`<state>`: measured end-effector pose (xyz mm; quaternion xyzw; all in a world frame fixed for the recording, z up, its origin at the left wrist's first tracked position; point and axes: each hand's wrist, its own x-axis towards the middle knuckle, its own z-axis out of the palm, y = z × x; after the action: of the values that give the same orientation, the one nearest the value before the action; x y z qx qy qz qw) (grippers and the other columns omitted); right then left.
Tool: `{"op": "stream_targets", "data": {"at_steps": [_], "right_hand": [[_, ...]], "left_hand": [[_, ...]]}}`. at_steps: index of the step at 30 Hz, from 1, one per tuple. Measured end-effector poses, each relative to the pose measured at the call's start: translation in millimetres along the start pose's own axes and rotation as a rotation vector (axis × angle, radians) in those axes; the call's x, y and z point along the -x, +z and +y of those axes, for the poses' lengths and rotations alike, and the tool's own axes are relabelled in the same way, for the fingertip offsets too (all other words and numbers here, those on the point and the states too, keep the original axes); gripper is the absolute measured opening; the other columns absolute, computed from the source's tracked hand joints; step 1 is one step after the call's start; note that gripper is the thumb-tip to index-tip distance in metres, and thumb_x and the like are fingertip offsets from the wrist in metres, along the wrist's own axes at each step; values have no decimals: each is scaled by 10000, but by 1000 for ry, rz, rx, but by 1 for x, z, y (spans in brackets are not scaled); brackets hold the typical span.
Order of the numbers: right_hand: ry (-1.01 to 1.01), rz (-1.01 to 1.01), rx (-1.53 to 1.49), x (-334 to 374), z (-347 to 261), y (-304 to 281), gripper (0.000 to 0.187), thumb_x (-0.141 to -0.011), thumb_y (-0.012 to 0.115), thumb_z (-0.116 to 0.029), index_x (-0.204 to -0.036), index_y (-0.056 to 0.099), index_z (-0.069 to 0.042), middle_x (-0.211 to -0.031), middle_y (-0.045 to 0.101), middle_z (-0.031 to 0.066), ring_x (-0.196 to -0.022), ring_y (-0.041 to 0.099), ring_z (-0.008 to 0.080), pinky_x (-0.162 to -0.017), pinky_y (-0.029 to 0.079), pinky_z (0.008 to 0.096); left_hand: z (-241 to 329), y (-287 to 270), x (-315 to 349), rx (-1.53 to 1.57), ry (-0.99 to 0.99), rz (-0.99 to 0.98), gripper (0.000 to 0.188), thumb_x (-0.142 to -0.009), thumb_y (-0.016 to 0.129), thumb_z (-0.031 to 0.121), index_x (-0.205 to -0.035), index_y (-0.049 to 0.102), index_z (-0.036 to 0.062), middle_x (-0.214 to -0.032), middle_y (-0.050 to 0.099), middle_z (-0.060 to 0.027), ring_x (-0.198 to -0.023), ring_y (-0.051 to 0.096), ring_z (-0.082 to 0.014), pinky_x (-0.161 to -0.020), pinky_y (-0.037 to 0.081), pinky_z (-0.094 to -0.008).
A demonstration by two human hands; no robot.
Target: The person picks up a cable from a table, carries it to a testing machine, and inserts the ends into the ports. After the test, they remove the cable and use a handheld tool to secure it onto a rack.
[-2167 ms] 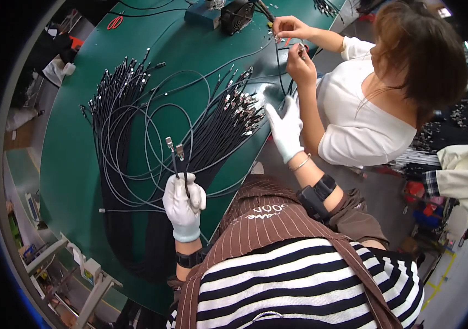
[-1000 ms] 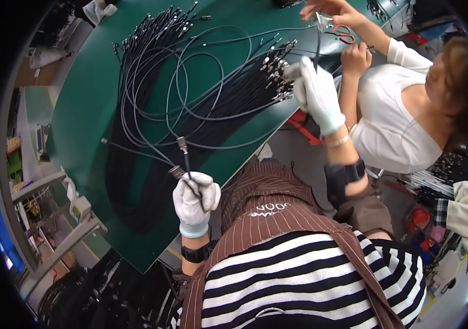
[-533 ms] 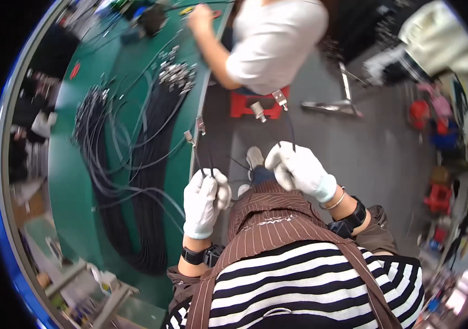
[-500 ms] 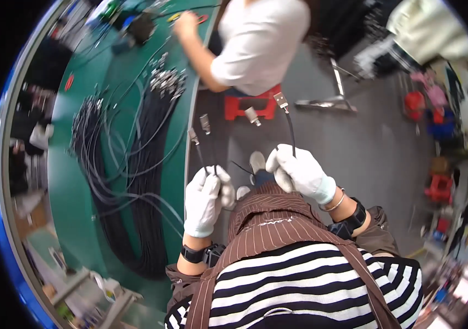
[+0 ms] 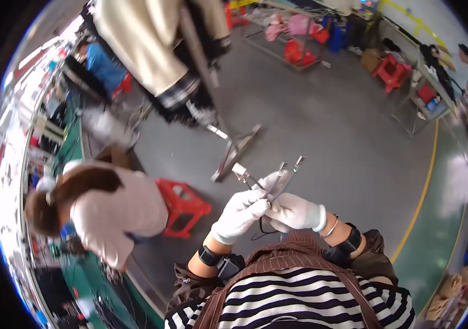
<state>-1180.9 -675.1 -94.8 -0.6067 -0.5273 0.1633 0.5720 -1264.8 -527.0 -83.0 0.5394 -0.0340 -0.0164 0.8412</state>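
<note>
Both hands, in white gloves, are together in front of my waist with their fingertips meeting. My left hand (image 5: 239, 217) is closed on thin dark USB cables, and my right hand (image 5: 299, 211) pinches the same bundle beside it. A pale metal USB plug (image 5: 240, 170) sticks out at the upper left of the fingers. Two slimmer metal connectors, a nearer one (image 5: 283, 165) and a farther one (image 5: 300, 160), point up and to the right. A dark cable loop (image 5: 261, 226) hangs beneath the hands. Which cable each hand grips is hidden where the fingers overlap.
A person (image 5: 119, 203) in a pale top sits at left by a red stool (image 5: 182, 207) and a green workbench (image 5: 75, 268). Ahead stands a rack with cream garments (image 5: 141, 44) on a metal foot (image 5: 237, 151). A yellow floor line (image 5: 423, 197) runs at right.
My view has swung right, away from the bench with its cable bundles. My hands, apart before with cables in each, have come together and the cable ends now lie close to one another.
</note>
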Motion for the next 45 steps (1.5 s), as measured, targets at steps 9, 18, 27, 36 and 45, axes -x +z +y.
{"op": "stream_targets", "data": {"at_steps": [9,18,27,36,45], "right_hand": [[387,-125,195,-115,66,-251,251,-917,482,-250,-1005,586,-38,-809,614,73,-699,569,139,-630,459,286],[199,280,-161,-347,197,-431,221,-899,490,-134,-1023,570,31,-884,578,17,-793,520,77,-703,438,226],[216,239,-269,-571,340,-569,234,-932,436,-151,-972,573,35,-878,599,78,-788,548,96,-725,452,235],[231,201,-618,-838,505,-667,275,-959,386,-220,-904,540,1,-552,472,16,-407,368,70,-408,327,197],[304,-205,-684,-1139,637,-611,267,-954,405,-216,-993,541,10,-539,443,-12,-385,312,47,-364,258,181]], "left_hand": [[37,22,-290,-165,281,111,218,-920,478,178,-848,547,-16,-789,570,-50,-582,504,-85,-548,409,-219],[66,-98,-565,-534,320,316,209,-927,449,162,-855,527,-18,-658,552,-44,-539,523,-94,-517,418,-238],[123,-233,-819,-890,640,493,152,-912,427,95,-918,527,-19,-637,500,-33,-522,528,-110,-484,414,-254],[218,-424,-988,-210,575,534,313,-906,354,66,-1205,427,10,-615,456,-22,-473,438,-80,-450,357,-186],[301,-650,-1117,-384,683,858,522,-890,420,69,-1378,235,78,-605,422,8,-443,349,-50,-416,289,-166]]}}
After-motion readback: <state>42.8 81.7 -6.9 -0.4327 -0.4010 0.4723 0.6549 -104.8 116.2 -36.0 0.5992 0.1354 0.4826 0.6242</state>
